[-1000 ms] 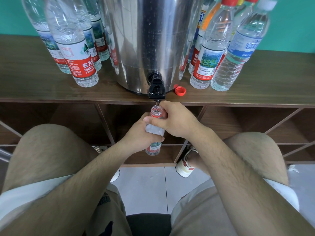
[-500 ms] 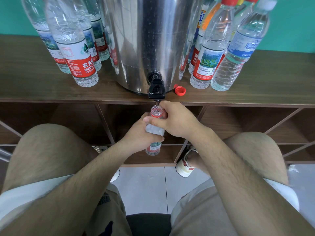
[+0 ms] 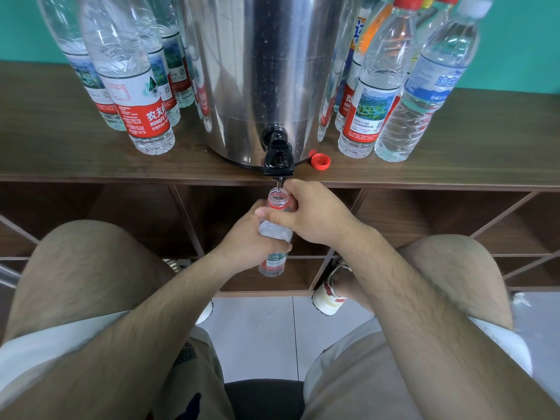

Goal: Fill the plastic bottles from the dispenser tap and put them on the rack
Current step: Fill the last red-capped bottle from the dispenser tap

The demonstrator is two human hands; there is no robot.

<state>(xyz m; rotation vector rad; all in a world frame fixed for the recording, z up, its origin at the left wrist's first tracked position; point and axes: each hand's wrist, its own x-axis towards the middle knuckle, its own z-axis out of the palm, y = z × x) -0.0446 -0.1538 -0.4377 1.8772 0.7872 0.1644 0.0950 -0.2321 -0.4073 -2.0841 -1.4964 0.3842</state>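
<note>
Filling goes on with nothing shifted since a moment ago; the bottle [image 3: 274,234] sits under the tap [image 3: 278,160]; left grip [image 3: 242,241] wraps its body, right grip [image 3: 315,216] its neck; racking probably must wait.

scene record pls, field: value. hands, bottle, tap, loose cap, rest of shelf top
left hand: grips the body of the bottle
right hand: grips the bottle below its neck
bottle: uncapped, upright, mouth right under the tap spout
tap: black, at the base of the steel dispenser, overhanging the shelf top
red cap: loose on the shelf top, right of the tap
other bottles: standing on the shelf top either side of the dispenser
</note>
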